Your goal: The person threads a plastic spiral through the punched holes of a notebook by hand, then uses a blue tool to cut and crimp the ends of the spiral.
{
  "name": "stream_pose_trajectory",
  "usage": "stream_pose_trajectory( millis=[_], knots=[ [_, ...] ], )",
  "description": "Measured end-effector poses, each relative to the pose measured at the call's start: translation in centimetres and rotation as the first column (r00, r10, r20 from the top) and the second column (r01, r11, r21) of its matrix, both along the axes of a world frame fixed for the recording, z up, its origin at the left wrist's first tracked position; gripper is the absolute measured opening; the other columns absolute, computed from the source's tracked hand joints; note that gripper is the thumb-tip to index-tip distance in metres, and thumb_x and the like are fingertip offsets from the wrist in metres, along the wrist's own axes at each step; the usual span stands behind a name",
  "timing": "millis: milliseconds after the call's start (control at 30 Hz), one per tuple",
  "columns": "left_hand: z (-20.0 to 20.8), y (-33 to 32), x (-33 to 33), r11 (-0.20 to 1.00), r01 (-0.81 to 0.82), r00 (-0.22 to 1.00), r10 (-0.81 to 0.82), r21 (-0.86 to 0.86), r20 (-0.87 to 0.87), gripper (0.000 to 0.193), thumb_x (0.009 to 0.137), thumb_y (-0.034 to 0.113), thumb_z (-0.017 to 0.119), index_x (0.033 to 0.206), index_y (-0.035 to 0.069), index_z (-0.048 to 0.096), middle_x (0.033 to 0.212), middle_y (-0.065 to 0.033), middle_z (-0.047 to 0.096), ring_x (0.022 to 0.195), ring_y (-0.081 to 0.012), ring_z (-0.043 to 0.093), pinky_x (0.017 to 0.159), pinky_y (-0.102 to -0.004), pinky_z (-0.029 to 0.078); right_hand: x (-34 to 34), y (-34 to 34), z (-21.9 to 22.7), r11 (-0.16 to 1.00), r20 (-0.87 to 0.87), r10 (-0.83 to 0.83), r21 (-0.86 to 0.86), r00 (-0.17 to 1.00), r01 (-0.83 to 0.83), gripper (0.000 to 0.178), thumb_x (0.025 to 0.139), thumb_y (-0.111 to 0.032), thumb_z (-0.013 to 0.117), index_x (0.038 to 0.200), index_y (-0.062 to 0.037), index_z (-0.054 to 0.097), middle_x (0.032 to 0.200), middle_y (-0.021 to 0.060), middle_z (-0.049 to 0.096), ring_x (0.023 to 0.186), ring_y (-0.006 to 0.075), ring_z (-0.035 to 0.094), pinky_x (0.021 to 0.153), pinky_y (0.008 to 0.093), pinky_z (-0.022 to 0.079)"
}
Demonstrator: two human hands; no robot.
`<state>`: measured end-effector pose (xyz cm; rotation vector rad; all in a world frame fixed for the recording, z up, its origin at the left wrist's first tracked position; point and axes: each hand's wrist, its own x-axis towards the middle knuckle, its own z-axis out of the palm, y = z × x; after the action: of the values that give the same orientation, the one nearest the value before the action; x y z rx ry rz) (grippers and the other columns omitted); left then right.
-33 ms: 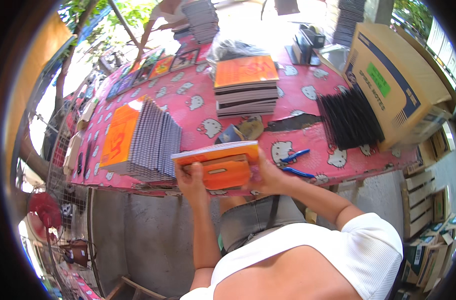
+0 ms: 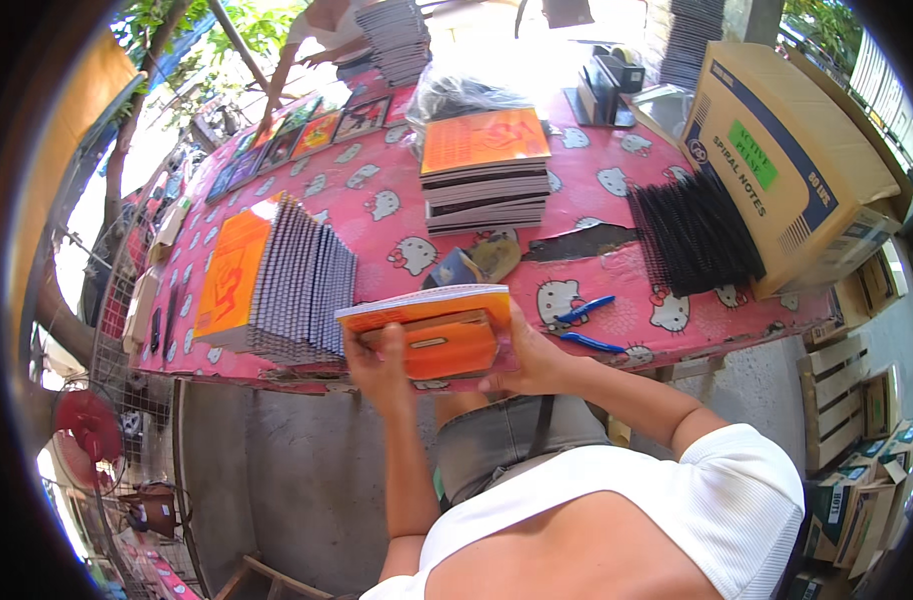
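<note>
Above the table's near edge I hold an orange-covered notebook (image 2: 447,340), tilted, with its white page edges upward. My left hand (image 2: 379,372) grips its left end, the thumb lying across the orange cover. My right hand (image 2: 530,358) is closed around the right end; some of its fingers are hidden behind the notebook. To the left stands a row of spiral-bound notebooks (image 2: 312,285) with an orange cover facing outward. Beyond my hands lies a stack of orange-topped notebooks (image 2: 487,190). Two blue pens (image 2: 587,309) rest right of my right hand.
A pink patterned cloth (image 2: 402,210) covers the table, torn in places. Black plastic coils (image 2: 692,235) lie against a large cardboard box (image 2: 777,190) at right. A small crumpled item (image 2: 492,258) sits before the middle stack. Another person (image 2: 327,35) is at the far left.
The whole view has shifted slightly to the left. Both hands keep the same hold on the orange notebook.
</note>
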<state>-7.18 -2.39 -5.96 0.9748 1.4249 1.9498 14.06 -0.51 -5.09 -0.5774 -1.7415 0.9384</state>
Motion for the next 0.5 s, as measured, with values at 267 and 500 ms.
stream_pose_trajectory(
  millis=[267, 500],
  knots=[
    [5.9, 0.0, 2.4, 0.955, -0.244, 0.926, 0.282, 0.171, -0.250, 0.064, 0.087, 0.024, 0.066, 0.140, 0.001, 0.036, 0.150, -0.0183, 0.025, 0.139, -0.0288, 0.025, 0.110, -0.0425, 0.027, 17.9, 19.1, -1.2, 0.463, 0.679, -0.732, 0.444, 0.049, 0.767, 0.034, 0.075, -0.027, 0.077, 0.096, -0.0016, 0.067, 0.098, 0.0218, 0.066, 0.090, 0.0365, 0.065, 0.079, 0.0446, 0.052],
    [8.5, 0.0, 7.4, 0.963, -0.199, 0.279, 0.234, 0.182, -0.931, 0.060, 0.088, 0.028, 0.065, 0.140, 0.010, 0.041, 0.151, -0.0178, 0.025, 0.140, -0.0285, 0.025, 0.111, -0.0569, 0.007, 19.5, 21.3, 1.3, 0.537, 0.868, -0.496, 0.285, 0.024, 0.794, 0.021, 0.084, -0.016, 0.061, 0.098, -0.0002, 0.065, 0.100, 0.0245, 0.065, 0.097, 0.0394, 0.064, 0.084, 0.0465, 0.052]
  ],
)
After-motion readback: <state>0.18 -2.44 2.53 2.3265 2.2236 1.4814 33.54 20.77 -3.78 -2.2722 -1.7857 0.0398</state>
